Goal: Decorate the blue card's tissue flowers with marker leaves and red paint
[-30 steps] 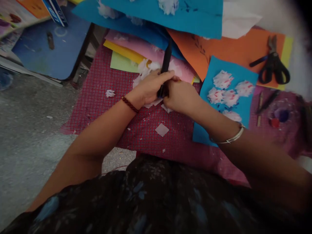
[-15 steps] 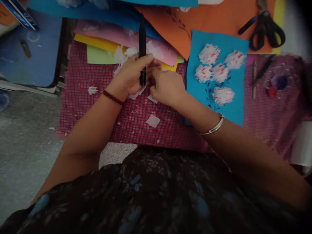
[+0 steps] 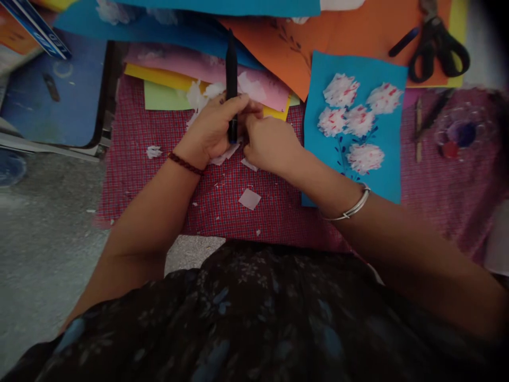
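My left hand [image 3: 217, 124] is closed around a black pen [image 3: 231, 71], which stands out between thumb and palm with its tip pointing away from me. Against its fingers, my right hand [image 3: 272, 140] is curled in a pinch; whatever lies between those fingertips is hidden. Pale tissue paper pieces [image 3: 225, 155] lie just under the hands, and a loose paper square [image 3: 249, 199] rests on the checked cloth [image 3: 222, 212] nearer to me. Right of my hands is a blue card [image 3: 314, 180] with several fluffy white-and-red paper flowers [image 3: 358, 120] on it.
Scissors [image 3: 437, 50] and a dark pen cap [image 3: 403, 42] lie on orange paper [image 3: 369, 26] at the far right. Below them is a clear paint palette [image 3: 463, 132]. A blue board [image 3: 59, 106] stands at the left. Coloured sheets [image 3: 167, 97] are stacked behind my hands.
The whole view has shifted slightly. Both hands stay together in nearly the same pose, with the black pen still in the left hand.
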`<state>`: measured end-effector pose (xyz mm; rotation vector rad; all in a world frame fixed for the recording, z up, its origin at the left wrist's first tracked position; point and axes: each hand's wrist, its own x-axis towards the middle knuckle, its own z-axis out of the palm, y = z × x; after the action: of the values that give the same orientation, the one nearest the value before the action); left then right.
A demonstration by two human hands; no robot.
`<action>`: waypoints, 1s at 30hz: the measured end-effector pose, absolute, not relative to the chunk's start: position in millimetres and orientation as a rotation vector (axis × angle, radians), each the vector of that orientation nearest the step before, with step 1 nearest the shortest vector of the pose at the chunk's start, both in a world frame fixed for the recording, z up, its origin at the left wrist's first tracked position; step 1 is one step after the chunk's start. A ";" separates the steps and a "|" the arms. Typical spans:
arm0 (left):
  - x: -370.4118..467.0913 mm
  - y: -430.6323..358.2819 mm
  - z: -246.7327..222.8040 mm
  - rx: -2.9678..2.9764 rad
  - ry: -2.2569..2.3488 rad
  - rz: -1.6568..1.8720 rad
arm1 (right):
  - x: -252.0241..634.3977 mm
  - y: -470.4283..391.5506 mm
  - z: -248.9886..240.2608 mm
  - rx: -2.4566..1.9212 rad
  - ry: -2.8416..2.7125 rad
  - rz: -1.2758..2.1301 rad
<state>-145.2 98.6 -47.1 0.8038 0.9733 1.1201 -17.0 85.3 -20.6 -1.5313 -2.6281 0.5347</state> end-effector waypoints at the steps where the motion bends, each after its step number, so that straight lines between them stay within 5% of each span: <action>1: -145.5 98.9 -47.8 0.797 0.956 1.132 | -16.7 84.3 -21.1 -1.580 -2.624 0.503; 26: -145.0 94.9 -47.0 0.748 0.905 1.106 | 10.5 21.1 -7.4 -1.264 -2.739 0.850; 30: -140.8 86.7 -35.9 0.811 0.947 1.139 | 18.8 49.2 1.6 -1.531 -2.524 0.608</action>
<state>-140.8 86.7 -35.9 0.8115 0.9473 1.1394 18.8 49.2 1.6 -1.5313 -2.5241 0.6083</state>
